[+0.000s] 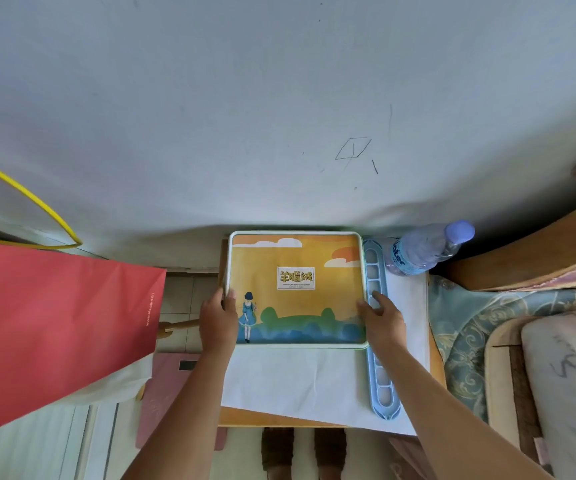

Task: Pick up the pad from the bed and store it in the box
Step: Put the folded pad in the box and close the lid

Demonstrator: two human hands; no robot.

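Note:
The box [297,289] is a flat case with pale green trim and an orange cartoon cover showing a girl in a blue dress. It lies on a white cloth over a small wooden table, close to the wall. My left hand [218,323] grips its left edge, thumb on top. My right hand [382,318] holds its right edge, with the fingers reaching over a blue tray beside it. No pad shows in this view. The bed [556,358] lies at the right.
A long blue tray [382,379] runs along the box's right side. A water bottle [428,249] lies behind it. A red paper bag [54,323] fills the left. A pink scale [172,393] sits on the floor. The white wall [279,116] stands just behind the table.

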